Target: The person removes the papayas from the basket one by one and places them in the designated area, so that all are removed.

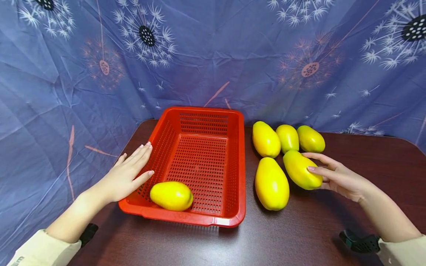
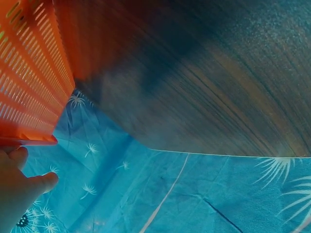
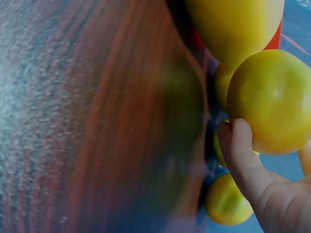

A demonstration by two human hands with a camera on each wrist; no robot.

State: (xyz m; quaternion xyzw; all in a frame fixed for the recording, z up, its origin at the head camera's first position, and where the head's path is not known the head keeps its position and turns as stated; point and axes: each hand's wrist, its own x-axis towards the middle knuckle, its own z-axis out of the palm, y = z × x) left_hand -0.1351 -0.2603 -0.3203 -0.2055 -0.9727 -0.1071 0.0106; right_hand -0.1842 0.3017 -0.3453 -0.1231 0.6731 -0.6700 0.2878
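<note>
My right hand (image 1: 342,179) grips a yellow mango (image 1: 301,171) with a green tinge, the thumb on its upper side and fingers around its far end. In the right wrist view, this mango (image 3: 272,102) sits against my fingertips and hides part of the fruit behind. My left hand (image 1: 128,175) lies with straight fingers along the left rim of a red plastic basket (image 1: 240,166). One yellow mango (image 1: 171,195) lies inside, at the basket's near left corner. The left wrist view catches only some fingers (image 2: 41,183) beneath the basket's rim.
Beside the basket's right wall lie a large mango (image 1: 271,183) in front and another (image 1: 266,139) behind it. Two greener mangoes, one in the middle (image 1: 287,137) and one at right (image 1: 311,139), lie near the back edge. A patterned blue cloth (image 1: 213,55) hangs behind the dark table (image 1: 283,236).
</note>
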